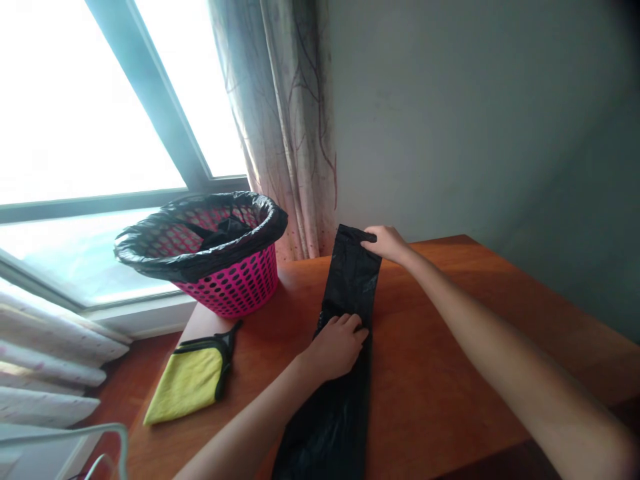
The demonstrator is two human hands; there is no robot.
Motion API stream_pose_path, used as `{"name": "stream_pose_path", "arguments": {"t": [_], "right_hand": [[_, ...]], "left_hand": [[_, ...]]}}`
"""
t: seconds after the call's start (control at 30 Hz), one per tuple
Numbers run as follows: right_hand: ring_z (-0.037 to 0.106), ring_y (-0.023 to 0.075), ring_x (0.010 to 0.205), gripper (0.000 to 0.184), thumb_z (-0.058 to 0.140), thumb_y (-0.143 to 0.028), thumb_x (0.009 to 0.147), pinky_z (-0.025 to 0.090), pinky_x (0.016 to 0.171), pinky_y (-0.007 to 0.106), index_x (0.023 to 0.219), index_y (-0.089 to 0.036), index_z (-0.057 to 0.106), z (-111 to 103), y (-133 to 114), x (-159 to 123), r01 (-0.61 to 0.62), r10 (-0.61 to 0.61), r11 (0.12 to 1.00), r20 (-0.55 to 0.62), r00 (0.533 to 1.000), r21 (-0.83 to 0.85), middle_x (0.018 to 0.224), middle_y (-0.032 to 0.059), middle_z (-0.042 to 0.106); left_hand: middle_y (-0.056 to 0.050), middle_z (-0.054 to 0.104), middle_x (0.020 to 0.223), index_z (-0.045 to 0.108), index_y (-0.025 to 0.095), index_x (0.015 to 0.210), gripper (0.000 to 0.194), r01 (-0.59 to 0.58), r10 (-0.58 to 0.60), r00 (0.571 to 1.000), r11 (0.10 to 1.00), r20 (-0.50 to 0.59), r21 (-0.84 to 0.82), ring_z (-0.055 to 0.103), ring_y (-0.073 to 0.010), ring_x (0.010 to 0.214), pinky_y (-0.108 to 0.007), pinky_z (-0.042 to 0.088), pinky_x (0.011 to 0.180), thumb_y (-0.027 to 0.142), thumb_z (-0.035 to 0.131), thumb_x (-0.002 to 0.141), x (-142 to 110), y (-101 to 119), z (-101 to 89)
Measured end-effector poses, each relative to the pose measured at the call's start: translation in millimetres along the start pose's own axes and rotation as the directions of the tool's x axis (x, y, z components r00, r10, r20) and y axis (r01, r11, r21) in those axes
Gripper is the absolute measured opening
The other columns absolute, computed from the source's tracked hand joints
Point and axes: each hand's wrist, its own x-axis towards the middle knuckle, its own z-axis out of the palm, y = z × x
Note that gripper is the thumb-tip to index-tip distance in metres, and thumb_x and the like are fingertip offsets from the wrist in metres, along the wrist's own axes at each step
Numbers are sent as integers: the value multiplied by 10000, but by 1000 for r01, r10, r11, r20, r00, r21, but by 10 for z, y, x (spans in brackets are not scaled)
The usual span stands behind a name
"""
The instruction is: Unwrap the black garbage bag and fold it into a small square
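A long black plastic garbage bag (345,287), folded into a flat strip, lies along the wooden table and runs toward me past the bottom of the view. My right hand (386,244) pinches the far end at its right corner, thumb and fingers closed on the plastic. Lower down, my left hand (340,347) is on the strip with its fingers curled in and pressed together over the plastic. Part of the bag is hidden beneath that hand and forearm.
A pink perforated basket (240,287) lined with black plastic stands at the back left. In front of it lie a yellow cloth (187,387) with dark edging and a black squeegee-like tool (230,337). Behind are a curtain (295,133), window (140,87) and wall (450,120).
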Motion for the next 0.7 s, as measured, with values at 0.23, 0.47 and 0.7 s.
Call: {"name": "stream_pose_path", "arguments": {"t": [0.23,0.47,0.7], "right_hand": [[678,210,853,179,625,-276,838,432,712,254,963,-228,742,-206,-309,-65,119,-121,992,-52,991,-35,920,35,760],[657,212,932,166,608,-207,869,436,800,273,993,-199,718,-382,-712,-125,323,-321,946,-134,938,-6,986,45,736],[637,195,930,116,585,-181,911,447,822,287,975,-194,681,-505,-1174,-578,509,-500,860,-153,852,26,975,50,707]], "left_hand": [[-109,553,1286,544,238,1337,402,88,-90,994,996,-63,-27,515,-288,1170,-455,434,987,346,521,951,-186,-16,-51],[-120,492,1441,526,245,1378,455,144,-148,985,988,-86,-54,451,-312,1312,-526,344,1110,434,491,967,-418,-142,39],[-164,460,1489,517,199,1408,518,233,-236,963,972,-127,-37,413,-351,1375,-566,322,1134,458,499,960,-389,-285,238]]}}
